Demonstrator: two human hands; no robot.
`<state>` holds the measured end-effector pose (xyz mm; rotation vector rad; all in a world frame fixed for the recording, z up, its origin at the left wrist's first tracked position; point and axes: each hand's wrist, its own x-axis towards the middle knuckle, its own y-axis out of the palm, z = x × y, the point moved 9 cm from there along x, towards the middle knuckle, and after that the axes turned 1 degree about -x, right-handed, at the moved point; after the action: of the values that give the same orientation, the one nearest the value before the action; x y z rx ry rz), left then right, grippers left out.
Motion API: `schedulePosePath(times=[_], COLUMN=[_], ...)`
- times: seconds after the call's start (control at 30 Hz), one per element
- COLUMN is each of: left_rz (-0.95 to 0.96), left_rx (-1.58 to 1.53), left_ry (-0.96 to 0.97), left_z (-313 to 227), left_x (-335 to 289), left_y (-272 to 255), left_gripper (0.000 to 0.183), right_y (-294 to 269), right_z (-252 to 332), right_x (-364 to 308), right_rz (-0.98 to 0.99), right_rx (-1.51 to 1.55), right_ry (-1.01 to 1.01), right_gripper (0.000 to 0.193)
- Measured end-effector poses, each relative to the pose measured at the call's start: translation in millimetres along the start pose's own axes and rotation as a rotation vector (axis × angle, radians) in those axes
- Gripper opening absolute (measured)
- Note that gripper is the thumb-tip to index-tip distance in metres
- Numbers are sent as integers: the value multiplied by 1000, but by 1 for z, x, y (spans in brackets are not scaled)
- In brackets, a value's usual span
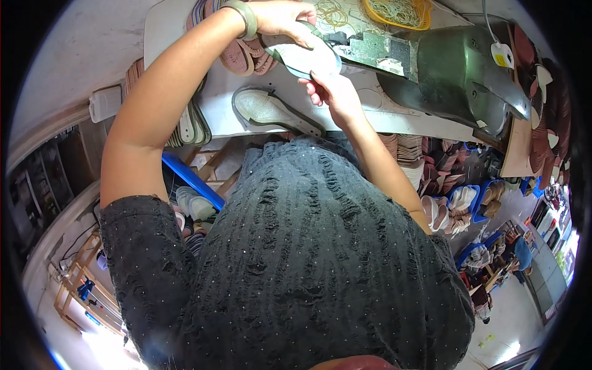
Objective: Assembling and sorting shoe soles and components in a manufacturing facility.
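Both my hands hold a pale insole with a grey-green edge, beside the flat metal arm of a dark green machine. My left hand, a bangle at its wrist, grips the far edge with the thumb on top. On the near edge, my right hand pinches with its thumb and fingers, some of them curled. Part of the insole's outline is covered by my fingers. Closer to me, a second insole with a dark edge lies on the white table.
Pink soles are stacked beyond my left forearm, and grey-edged ones at the table's left edge. A yellow basket holds tangled pale bands. Below right stand blue crates with shoe parts. A cable with a white box hangs by the machine.
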<state>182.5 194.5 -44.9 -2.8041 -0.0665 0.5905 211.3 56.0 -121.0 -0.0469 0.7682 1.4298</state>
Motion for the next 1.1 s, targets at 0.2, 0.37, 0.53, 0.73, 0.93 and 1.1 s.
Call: schedulePosePath(times=[0.2, 0.37, 0.53, 0.73, 0.93, 1.1], left_rz=[-82, -183, -367, -616, -947, -1078], left_rx=[115, 137, -153, -9, -63, -7], left_ry=[17, -27, -195, -76, -73, -192], left_z=[0, -1, 52, 40, 55, 55], left_x=[-14, -29, -41, -54, -60, -58], left_y=[-16, -15, 8, 27, 42, 41], left_gripper=[51, 45, 38, 45, 56, 58], right_y=[4, -3, -6, -11, 6, -9], right_z=[19, 29, 40, 47, -13, -39], right_x=[12, 18, 17, 9, -12, -7], right_rz=[-56, -131, -128, -176, 23, 28], right_rx=[-74, -113, -250, -431, -586, -257], right_ry=[-18, -120, -163, -228, -109, -162], right_gripper=[29, 28, 28, 28, 33, 26])
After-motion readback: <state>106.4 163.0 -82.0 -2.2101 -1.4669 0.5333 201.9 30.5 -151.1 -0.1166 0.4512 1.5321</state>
